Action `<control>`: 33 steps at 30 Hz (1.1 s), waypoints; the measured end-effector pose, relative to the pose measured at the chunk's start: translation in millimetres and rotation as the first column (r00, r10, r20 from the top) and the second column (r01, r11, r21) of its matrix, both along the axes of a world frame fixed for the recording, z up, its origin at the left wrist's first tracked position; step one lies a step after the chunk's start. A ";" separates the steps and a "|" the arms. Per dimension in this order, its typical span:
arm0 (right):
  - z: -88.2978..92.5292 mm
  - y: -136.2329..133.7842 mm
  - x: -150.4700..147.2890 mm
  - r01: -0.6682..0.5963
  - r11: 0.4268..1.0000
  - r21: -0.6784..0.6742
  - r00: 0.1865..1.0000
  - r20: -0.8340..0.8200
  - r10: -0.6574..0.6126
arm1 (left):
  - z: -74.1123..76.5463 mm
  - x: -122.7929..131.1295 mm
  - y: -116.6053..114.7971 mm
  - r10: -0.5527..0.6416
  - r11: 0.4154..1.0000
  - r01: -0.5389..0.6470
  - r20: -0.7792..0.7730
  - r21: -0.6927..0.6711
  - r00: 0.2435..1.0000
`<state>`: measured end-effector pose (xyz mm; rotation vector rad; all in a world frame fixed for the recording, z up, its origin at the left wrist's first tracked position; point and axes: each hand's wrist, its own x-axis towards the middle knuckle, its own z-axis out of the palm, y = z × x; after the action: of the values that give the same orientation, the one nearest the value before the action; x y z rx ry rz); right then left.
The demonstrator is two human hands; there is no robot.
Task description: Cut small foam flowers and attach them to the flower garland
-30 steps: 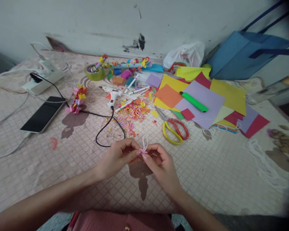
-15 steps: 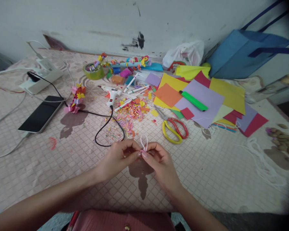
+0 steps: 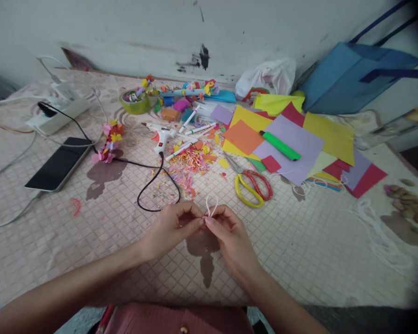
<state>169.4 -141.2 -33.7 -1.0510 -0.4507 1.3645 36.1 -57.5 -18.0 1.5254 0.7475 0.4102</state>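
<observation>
Both hands are up close to the near edge of the desk, fingertips almost meeting. The left hand has thumb and finger pinched at the base of a little white cord loop, and the right hand is pinching the same spot from the other side. The loop sticks up between them, just above the fingertips. Looks like a tiny pinkish bit is in there too, but the fingers hide most of it.

Just past the hands there's a mess of paper shreds, with a white glue gun beside it, its black cable looping down near the left hand. Scissors with one yellow and one red handle lie beyond the right hand. Further right, colored paper sheets overlap with a green thing on top. Phone is way off left, face up.
</observation>
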 end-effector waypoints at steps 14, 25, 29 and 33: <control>10.0 24.5 16.3 0.001 1.000 0.007 0.982 -0.189 0.001 | 1.3 -0.9 2.3 -0.017 0.977 0.025 0.040 -0.213 0.999; 24.1 38.6 27.9 0.017 1.000 0.006 0.994 -0.108 -0.016 | -4.1 -3.0 4.1 0.053 0.943 -0.039 0.034 -0.331 0.998; 24.6 43.0 27.2 0.011 1.000 -0.002 0.994 -0.104 -0.011 | -7.2 -4.4 6.6 0.060 0.948 -0.037 0.062 -0.317 0.996; 24.5 46.5 24.6 -0.001 1.000 0.010 0.997 -0.084 0.001 | -7.3 -5.4 7.9 0.085 0.946 -0.054 0.082 -0.321 0.993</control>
<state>193.9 -94.7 -9.3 -0.9820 -0.3956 1.4003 30.7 -49.6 -25.3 1.1712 0.7547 0.3912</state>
